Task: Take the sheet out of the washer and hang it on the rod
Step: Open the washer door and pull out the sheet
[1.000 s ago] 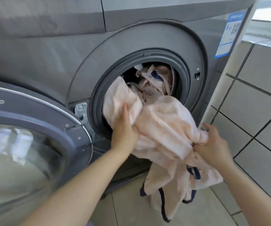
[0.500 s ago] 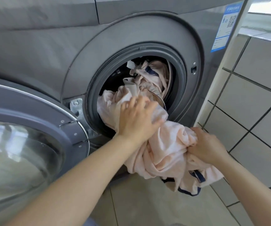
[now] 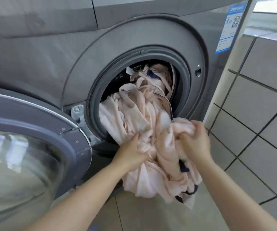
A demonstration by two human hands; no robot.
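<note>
A pale pink sheet [image 3: 139, 117] with dark blue trim spills out of the round opening of the grey washer [image 3: 134, 34]. Part of it still lies bunched inside the drum; a large bundle hangs down in front toward the floor. My left hand [image 3: 132, 154] grips a fold of the sheet just below the opening's lower rim. My right hand [image 3: 195, 140] grips another bunch of it to the right, at about the same height. No rod is in view.
The washer's round glass door [image 3: 26, 147] stands swung open at the left, close to my left arm. A grey tiled wall [image 3: 259, 105] rises right beside the washer. Beige floor tiles [image 3: 151, 217] lie below the hanging sheet.
My left hand has come down from the sheet at the drum mouth and now grips a fold lower, outside the opening. More sheet hangs out. My right hand has kept its hold.
</note>
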